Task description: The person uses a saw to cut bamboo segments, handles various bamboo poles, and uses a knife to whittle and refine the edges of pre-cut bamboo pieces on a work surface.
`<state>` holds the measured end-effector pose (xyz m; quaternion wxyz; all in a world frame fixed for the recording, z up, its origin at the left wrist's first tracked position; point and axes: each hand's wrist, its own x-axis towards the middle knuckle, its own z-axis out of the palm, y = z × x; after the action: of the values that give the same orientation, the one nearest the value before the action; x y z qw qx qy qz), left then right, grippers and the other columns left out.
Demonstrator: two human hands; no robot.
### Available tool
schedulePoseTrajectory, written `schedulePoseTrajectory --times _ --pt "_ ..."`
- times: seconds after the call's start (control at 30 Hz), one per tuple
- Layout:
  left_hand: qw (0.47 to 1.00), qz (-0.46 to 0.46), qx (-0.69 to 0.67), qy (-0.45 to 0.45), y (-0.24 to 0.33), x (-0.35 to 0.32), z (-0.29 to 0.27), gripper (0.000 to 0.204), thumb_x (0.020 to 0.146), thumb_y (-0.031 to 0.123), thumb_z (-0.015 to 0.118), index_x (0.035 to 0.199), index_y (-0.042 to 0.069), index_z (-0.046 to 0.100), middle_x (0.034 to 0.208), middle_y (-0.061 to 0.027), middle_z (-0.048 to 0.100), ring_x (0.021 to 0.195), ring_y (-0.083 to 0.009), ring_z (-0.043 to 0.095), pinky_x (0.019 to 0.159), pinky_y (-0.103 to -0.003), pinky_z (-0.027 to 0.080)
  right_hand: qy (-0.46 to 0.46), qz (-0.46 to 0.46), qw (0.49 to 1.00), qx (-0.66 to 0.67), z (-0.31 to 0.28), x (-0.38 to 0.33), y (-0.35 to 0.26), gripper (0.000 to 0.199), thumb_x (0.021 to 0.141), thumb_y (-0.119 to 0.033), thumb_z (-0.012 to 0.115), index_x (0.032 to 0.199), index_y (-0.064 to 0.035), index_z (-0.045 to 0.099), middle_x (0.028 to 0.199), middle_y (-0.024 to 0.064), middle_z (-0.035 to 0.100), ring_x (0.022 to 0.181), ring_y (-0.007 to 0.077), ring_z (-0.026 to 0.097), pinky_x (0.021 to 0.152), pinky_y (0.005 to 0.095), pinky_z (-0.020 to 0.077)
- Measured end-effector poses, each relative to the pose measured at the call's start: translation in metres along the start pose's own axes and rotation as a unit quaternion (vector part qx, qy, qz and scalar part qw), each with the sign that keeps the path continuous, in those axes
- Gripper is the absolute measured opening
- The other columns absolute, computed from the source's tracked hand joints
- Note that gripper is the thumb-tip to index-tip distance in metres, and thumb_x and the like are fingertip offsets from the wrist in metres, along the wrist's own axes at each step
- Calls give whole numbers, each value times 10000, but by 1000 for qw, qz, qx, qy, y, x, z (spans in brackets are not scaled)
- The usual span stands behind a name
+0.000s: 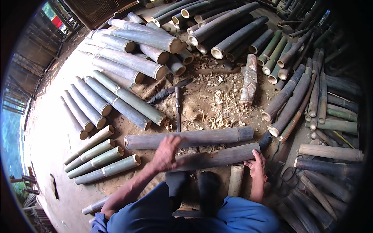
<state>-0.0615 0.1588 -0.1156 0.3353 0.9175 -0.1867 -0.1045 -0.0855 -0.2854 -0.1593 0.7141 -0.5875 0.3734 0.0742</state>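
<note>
Though blurred, bamboo-end (184, 163) seemingly near hand (167, 152)

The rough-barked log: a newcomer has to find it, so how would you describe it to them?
Find the spread of pale wood shavings near the middle of the picture. Along its right side is the rough-barked log, running nearly straight up the view. Its mottled, knobbly surface sets it apart from the smooth bamboo tubes beside it.
</note>
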Motion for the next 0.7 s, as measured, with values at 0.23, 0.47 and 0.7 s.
schedulePoseTrajectory --times 0.23,0.47,0.7 --pt "954 -80 268 113 -98 56 -32 911 753 501 853 1538 206 496 1586 -189 375 1491 -427 312 1203 -601 264 -51 15 994 97 -3 14 32 422 906 -342 769 1230 -119 615 1179 99 647 1053 302 672 746 444 638" --pt "940 -43 306 145 -151 54 -31 787 907 573 728 1550 197 474 1573 -169 416 1506 -370 327 1223 -602 236 -84 13 992 93 -17 17 38 467 906 -372 759 1261 -110 607 1241 88 630 1102 284 644 842 471 613" --pt "953 -224 198 57 -122 82 -69 674 912 539 768 1349 63 576 1199 -157 633 1039 -278 604 835 -439 506 -79 18 993 88 -17 18 39 441 923 -356 743 1250 -91 610 1196 104 659 1039 275 679 821 457 626"
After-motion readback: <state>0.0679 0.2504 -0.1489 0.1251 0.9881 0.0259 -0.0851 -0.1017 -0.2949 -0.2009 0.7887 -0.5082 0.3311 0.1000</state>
